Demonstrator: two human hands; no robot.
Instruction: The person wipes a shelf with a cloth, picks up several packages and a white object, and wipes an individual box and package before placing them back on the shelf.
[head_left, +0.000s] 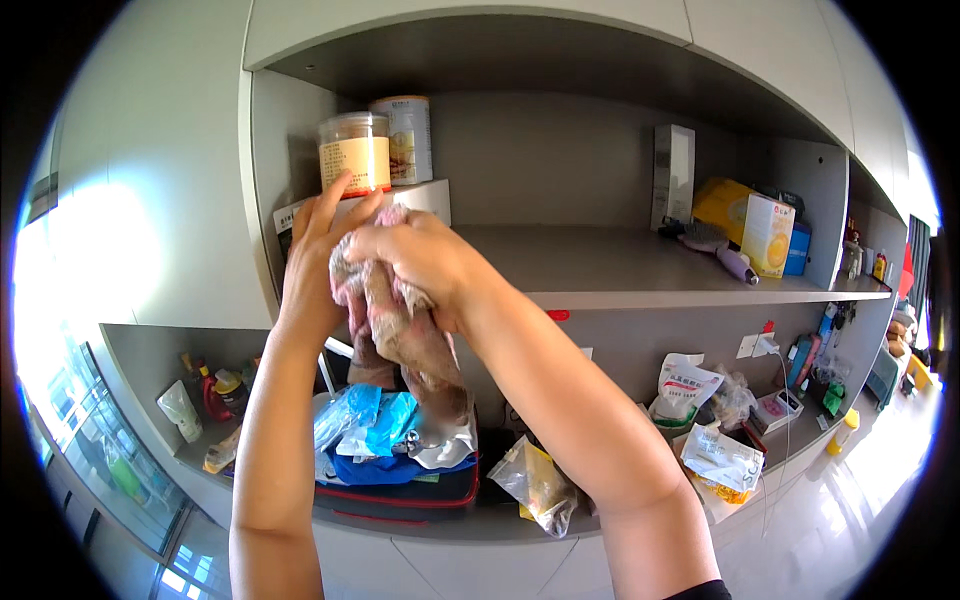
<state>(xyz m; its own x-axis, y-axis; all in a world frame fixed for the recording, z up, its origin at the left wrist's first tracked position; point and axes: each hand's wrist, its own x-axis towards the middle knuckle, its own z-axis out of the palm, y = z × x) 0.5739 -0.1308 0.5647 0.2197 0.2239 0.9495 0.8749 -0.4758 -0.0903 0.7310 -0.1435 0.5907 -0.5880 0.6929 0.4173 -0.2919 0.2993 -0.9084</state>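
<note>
My right hand (425, 262) is closed round a bunched, worn cloth (395, 320), pinkish and brown, whose lower end hangs down below the shelf. To its left, my left hand (315, 255) reaches up with fingers stretched and apart, in front of a white box (432, 203) on the shelf's left end. Its fingertips overlap the lower part of a clear-lidded jar (355, 160) with a yellow label; whether they touch jar or box I cannot tell. Behind the jar stands a pale tin (408, 140). The cloth hides part of the left palm and thumb.
At the shelf's right end are a slim silver box (673, 175), a hairbrush (735, 262) and a yellow-and-white carton (768, 235). Beneath, blue plastic packages (370, 420) lie in a dark case (400, 500). Bags (685, 390) and a charging cable (783, 375) occupy the lower right.
</note>
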